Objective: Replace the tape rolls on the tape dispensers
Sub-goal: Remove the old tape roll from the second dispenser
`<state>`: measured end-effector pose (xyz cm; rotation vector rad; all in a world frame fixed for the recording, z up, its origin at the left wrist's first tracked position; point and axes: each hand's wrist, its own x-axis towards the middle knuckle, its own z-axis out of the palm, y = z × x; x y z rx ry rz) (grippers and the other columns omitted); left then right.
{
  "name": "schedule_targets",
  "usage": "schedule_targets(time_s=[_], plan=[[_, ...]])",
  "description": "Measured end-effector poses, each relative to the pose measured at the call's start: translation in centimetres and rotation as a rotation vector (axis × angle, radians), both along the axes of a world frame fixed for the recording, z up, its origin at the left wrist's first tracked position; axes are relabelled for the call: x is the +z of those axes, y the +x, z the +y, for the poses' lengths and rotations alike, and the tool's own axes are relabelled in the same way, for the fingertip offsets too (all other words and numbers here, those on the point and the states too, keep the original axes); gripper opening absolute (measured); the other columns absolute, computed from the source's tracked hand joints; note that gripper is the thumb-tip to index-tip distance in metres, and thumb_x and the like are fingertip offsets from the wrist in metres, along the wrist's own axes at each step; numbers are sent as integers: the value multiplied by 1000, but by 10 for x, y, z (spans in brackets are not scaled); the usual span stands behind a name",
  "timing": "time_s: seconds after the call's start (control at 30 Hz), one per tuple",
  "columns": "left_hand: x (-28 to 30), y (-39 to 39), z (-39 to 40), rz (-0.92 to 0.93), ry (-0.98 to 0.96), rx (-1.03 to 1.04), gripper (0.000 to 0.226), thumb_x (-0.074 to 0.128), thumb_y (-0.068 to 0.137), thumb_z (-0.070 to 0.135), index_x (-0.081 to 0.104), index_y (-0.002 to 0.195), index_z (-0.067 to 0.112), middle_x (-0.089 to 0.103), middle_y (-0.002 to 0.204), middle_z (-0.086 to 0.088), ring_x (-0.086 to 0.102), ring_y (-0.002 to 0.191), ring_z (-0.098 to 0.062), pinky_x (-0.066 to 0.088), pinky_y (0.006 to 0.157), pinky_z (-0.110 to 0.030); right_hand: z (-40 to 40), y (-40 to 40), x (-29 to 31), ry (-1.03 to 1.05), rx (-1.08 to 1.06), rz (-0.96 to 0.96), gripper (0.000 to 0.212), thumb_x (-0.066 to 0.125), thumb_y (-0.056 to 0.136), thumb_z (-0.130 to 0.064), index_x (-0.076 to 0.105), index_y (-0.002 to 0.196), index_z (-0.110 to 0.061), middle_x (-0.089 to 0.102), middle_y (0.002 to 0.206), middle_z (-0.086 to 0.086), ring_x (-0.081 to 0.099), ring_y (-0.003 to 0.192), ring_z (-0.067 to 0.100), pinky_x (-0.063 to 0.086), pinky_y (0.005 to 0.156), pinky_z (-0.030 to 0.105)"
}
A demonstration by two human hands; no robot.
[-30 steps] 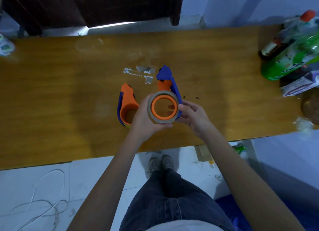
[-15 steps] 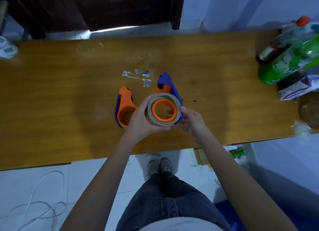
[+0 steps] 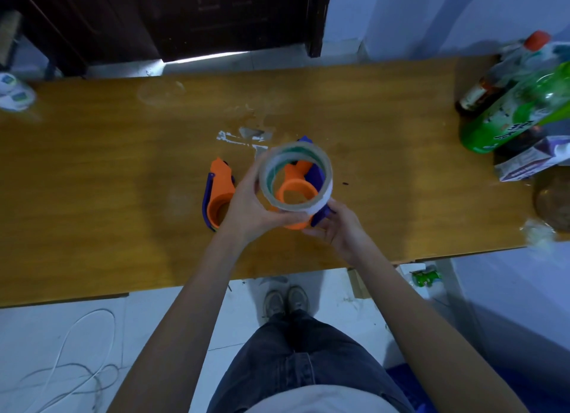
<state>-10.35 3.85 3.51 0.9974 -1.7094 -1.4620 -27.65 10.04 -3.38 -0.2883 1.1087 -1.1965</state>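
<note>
Between the hands, the left hand [image 3: 246,209] grips a tape roll [image 3: 295,176] above the dispenser [image 3: 297,193] clasped by the right hand [image 3: 339,227]; next, the roll likely needs clearing the hub.

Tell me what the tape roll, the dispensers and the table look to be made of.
Tape roll: clear, glossy plastic film, whitish band with sheen, probably on a card core. Dispensers: moulded plastic, matte orange and blue, smooth rounded shapes. Table: wood or wood-look laminate, grain pattern, slightly glossy; which one is unclear.
</note>
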Motion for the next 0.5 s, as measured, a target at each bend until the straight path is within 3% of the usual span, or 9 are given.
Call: schedule_targets(time_s=[0.03,0.1,0.2,0.27,0.33,0.43,0.5], plan=[[-1,0,-2,65,20,66,105,88,47,44,41,137,17,53,136,1,48,128,-16,41,107,-37,0,0,0,8,-15,-14,24,39,97,-18,62,99,-11,77,80,1,73,68,15,59,55,30],[0,2,-6,184,135,209,109,89,48,33,35,139,5,47,139,-15,50,127,-22,46,102,-40,-1,0,1,23,-52,-43,24,39,96,-20,60,100,-9,76,81,2,72,67,15,59,53,31],[-10,7,-5,233,391,417,104,89,47,36,40,138,22,55,133,-4,60,115,-22,57,81,-37,-4,2,3,17,-66,-54,26,45,92,-26,58,107,-10,69,97,8,71,75,17,59,56,32],[-21,9,0,225,574,461,101,87,46,40,42,135,30,58,130,-3,63,111,-27,59,69,-35,-6,3,5,9,-57,-68,31,45,86,-31,59,107,-12,72,93,5,70,76,17,59,56,31],[-29,9,5,180,657,454,89,86,54,39,44,132,32,60,127,-4,67,102,-27,58,63,-30,-7,4,7,6,-33,-58,30,36,93,-29,59,105,-13,73,90,3,70,74,16,59,55,30],[-33,7,6,145,687,432,72,78,70,29,42,133,32,63,121,-2,73,84,-22,58,63,-27,-7,6,11,34,-7,-16,35,25,97,-25,58,102,-14,66,96,7,63,84,22,59,56,31],[-33,8,4,168,714,393,75,79,69,29,41,133,33,62,123,-2,72,90,-23,59,70,-30,-9,10,12,94,-2,34,31,27,97,-23,56,97,-14,62,95,8,60,82,23,59,58,34]])
